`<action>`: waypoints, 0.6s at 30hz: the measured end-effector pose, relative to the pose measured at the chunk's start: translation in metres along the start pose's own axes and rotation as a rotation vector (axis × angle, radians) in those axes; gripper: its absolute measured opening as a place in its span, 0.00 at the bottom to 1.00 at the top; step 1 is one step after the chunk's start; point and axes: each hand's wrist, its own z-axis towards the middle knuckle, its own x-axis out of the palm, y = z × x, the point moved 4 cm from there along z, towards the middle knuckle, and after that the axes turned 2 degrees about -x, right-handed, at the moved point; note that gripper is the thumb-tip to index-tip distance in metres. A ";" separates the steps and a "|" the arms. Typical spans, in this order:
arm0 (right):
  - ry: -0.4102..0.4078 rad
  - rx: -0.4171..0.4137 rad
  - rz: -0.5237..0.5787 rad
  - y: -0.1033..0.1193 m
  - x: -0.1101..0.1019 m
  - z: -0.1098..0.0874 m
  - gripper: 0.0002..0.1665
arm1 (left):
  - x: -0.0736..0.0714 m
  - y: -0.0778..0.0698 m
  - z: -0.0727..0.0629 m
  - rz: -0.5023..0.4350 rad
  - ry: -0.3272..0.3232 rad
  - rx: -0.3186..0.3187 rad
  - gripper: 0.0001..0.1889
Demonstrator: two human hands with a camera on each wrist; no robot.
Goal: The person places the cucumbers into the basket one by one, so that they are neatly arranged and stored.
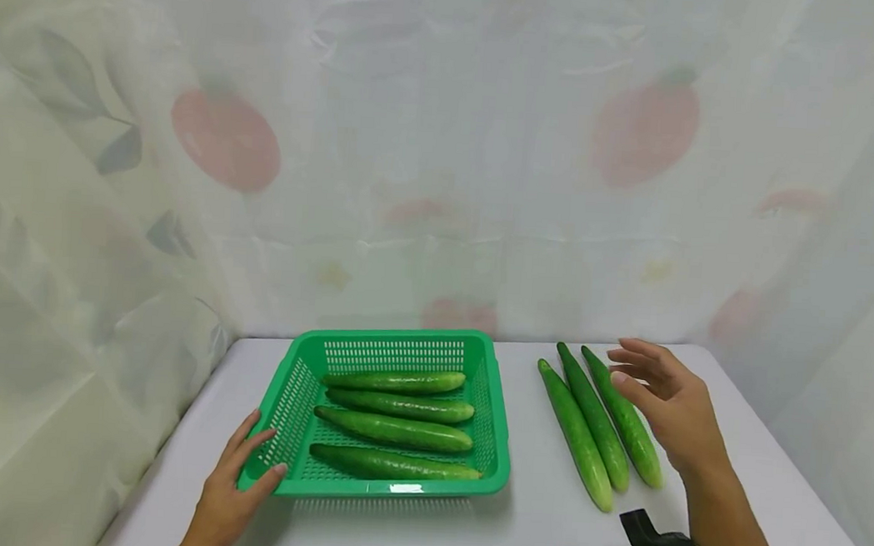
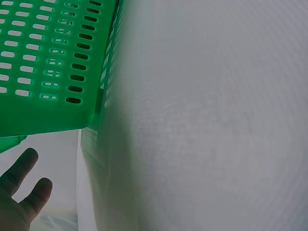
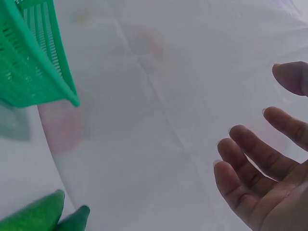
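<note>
A green plastic basket [image 1: 503, 444] with slotted walls stands on the table, with several cucumbers [image 1: 393, 429] lying crosswise inside it. At its near left corner is my left hand [image 1: 232, 486], fingers spread by the rim; whether they touch it I cannot tell. To the right of the basket, three cucumbers [image 1: 577, 436] lie side by side on the table, pointing away from me. Above the rightmost one hovers my right hand [image 1: 670, 400], its fingers loosely bent and holding nothing. The right wrist view shows this hand [image 3: 264, 178] with its palm bare.
The white table [image 1: 541, 530] ends at a pale curtain [image 1: 442, 181] printed with fruit. More sheeting hangs at the left and right sides. A black strap piece [image 1: 661, 544] sits at my right wrist.
</note>
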 end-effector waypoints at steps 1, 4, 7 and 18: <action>-0.010 0.002 -0.010 -0.003 -0.002 -0.002 0.26 | 0.000 0.000 0.000 0.000 0.001 -0.001 0.28; -0.041 0.005 -0.029 -0.012 -0.008 -0.007 0.26 | 0.000 0.000 0.000 0.006 0.003 0.000 0.28; -0.076 0.013 -0.057 -0.023 -0.013 -0.012 0.25 | 0.000 0.001 0.000 0.004 0.002 -0.001 0.28; -0.219 0.115 -0.145 -0.071 -0.027 -0.032 0.27 | 0.000 0.002 0.000 0.012 -0.005 0.004 0.28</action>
